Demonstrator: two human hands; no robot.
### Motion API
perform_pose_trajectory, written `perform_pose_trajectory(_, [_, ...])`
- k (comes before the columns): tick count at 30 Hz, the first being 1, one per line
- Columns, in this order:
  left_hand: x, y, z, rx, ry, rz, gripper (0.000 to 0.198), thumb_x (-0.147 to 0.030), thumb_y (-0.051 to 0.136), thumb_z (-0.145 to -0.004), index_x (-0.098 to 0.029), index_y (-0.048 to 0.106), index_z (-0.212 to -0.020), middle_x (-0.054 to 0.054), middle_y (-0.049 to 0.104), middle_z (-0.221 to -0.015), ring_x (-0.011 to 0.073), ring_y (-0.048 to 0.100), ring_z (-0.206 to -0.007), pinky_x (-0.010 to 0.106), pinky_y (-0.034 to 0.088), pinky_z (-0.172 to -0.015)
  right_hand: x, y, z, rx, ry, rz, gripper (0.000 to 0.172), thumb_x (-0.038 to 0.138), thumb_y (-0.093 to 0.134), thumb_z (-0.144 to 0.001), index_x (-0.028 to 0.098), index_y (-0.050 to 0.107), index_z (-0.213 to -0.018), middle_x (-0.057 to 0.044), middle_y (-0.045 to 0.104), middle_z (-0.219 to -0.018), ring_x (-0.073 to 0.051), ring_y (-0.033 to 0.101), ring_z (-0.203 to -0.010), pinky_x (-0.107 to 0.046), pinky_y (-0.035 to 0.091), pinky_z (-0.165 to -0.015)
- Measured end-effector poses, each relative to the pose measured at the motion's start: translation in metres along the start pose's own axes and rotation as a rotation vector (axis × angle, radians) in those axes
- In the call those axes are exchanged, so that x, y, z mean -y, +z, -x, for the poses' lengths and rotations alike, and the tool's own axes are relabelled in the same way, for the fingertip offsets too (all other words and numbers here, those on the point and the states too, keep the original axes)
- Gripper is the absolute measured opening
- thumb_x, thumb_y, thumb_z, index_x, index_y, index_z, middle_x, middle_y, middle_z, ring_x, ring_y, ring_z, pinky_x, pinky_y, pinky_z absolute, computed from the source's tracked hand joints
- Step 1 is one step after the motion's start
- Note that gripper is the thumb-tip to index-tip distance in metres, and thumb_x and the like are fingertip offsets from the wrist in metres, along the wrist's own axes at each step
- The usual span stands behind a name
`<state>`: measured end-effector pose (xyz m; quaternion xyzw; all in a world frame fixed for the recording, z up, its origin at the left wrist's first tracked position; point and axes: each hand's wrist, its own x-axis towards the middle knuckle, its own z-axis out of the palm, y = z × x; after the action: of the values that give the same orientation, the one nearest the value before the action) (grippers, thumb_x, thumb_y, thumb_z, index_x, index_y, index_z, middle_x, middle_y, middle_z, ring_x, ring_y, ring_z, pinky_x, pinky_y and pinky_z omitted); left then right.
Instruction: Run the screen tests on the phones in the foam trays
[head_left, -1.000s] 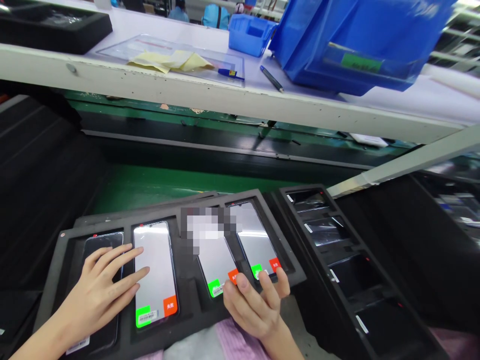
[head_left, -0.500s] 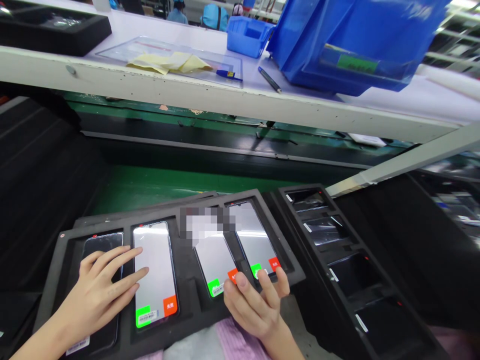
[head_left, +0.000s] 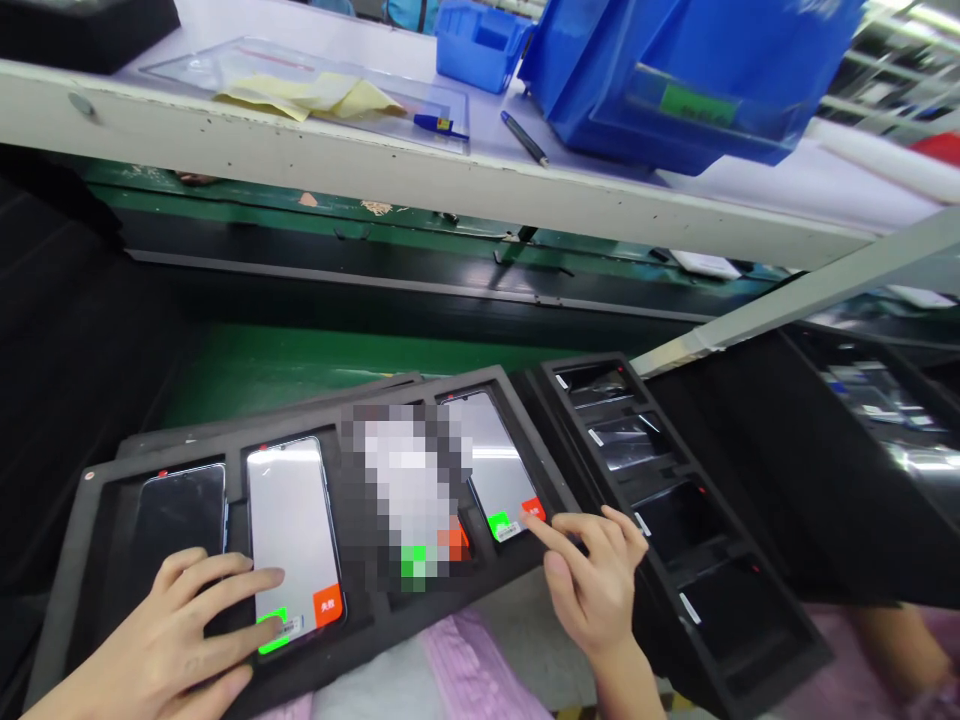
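A black foam tray (head_left: 375,650) holds several smartphones in separate slots. My left hand (head_left: 180,640), fingers spread, reaches over the dark-screened phone (head_left: 184,510) at the left end, and one fingertip rests at the green square of the lit phone (head_left: 289,520) beside it. My right hand (head_left: 596,575) is open and holds nothing. Its index finger points out, the tip at the red square of the right-end lit phone (head_left: 491,460). Between these lies another lit phone (head_left: 416,560), mostly blurred out by pixelation.
Right of the tray, a second black tray (head_left: 667,475) holds several dark phones with white labels. A white-edged bench (head_left: 337,150) runs across above, bearing blue bins (head_left: 480,50), a pen (head_left: 525,138) and yellow paper (head_left: 300,95). Another person's arm (head_left: 900,645) shows at lower right.
My left hand has moved down to the lit phone's green square. My right hand has shifted right, index finger now stretched to the right-end phone. The camera view has shifted slightly.
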<state>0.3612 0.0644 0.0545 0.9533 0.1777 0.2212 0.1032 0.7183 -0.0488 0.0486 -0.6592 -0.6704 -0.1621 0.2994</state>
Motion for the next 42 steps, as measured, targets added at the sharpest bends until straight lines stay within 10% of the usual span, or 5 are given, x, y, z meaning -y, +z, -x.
perform_pose_trajectory(9, [0.000,0.003,0.002,0.061,-0.021,0.009,0.032,-0.020,0.043,-0.081,-0.035,0.068,-0.094,-0.001,0.065,-0.107,0.0223,0.052,-0.096,0.037,0.033,-0.083,0.006,0.007,0.009,0.085,0.053,-0.024,0.030,0.023,0.040,-0.090,0.025,0.069,-0.083,0.000,0.053,-0.077,-0.012,0.051,-0.076,-0.038,0.027,-0.095])
perform_pose_trajectory(20, [0.012,0.000,0.007,-0.001,-0.207,-0.045,0.031,-0.024,0.040,-0.087,-0.033,0.068,-0.097,0.003,0.064,-0.106,0.0209,0.051,-0.096,0.036,0.038,-0.083,0.046,0.022,-0.002,0.298,-0.264,-0.161,0.031,0.034,0.037,-0.090,0.026,0.066,-0.100,-0.007,0.053,-0.118,-0.023,0.045,-0.110,-0.045,0.022,-0.102])
perform_pose_trajectory(42, [0.012,-0.009,-0.003,0.076,-0.336,0.082,0.039,-0.022,0.033,-0.093,-0.023,0.072,-0.091,0.010,0.057,-0.111,0.0209,0.045,-0.095,0.038,0.039,-0.082,0.024,0.054,-0.014,0.268,-0.264,-0.039,0.028,0.031,0.041,-0.087,0.023,0.062,-0.103,-0.007,0.049,-0.089,-0.022,0.046,-0.079,-0.042,0.032,-0.078])
